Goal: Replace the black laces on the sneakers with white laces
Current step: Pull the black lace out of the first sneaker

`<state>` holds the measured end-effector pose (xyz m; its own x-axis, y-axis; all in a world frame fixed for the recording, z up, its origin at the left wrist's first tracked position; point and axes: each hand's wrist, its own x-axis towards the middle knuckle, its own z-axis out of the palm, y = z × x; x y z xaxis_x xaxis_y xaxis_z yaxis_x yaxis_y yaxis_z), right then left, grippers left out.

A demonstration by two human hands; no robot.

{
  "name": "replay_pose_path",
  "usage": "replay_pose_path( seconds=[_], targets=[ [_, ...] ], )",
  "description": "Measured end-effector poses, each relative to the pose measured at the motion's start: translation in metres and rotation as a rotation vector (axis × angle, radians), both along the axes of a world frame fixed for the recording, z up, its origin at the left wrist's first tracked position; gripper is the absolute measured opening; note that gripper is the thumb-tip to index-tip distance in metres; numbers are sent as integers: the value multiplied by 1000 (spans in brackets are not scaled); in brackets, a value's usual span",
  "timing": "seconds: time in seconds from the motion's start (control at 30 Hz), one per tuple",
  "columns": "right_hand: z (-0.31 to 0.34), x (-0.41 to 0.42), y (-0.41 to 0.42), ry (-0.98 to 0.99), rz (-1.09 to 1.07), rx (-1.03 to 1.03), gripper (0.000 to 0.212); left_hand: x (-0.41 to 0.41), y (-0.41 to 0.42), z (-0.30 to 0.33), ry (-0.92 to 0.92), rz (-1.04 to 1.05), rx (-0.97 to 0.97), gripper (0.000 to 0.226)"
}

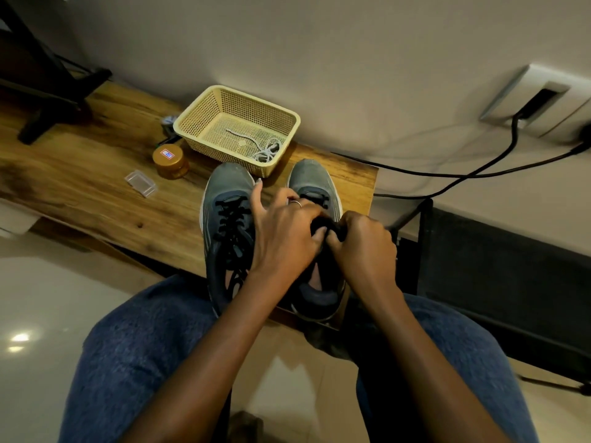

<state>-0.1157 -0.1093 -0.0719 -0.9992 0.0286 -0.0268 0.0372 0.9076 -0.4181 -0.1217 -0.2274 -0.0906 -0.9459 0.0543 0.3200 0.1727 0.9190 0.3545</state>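
Two grey sneakers stand side by side on the wooden table [96, 187], toes pointing away from me. The left sneaker [228, 219] still carries its black laces [232, 225], crossed over the tongue. Over the right sneaker [315, 183], my left hand [286, 231] and my right hand [364, 244] meet at the tongue, both pinching a dark bunch of black lace [323, 223] between fingertips. A few black lace crossings [315, 199] show near its toe. White laces [265, 148] lie coiled in the beige basket [198, 113] behind the shoes.
A small amber jar [169, 161] and a clear plastic box [140, 183] sit left of the basket. A black stand [54, 91] occupies the table's far left. Black cables [479, 167] run along the wall at right. My knees in blue jeans [144, 346] are below the table edge.
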Motion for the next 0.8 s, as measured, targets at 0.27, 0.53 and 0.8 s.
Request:
replay_pose_path(
  seconds=[0.27,0.53,0.8],
  targets=[
    [2,1,-1,-3,-28,-10,18,1,3,-3,116,79,4,7],
    [0,-1,2,-4,-25,27,19,0,8,-3,38,16,80,17],
    [0,-1,0,-21,-10,46,19,-1,10,-11,59,-22,-79,16]
  ],
)
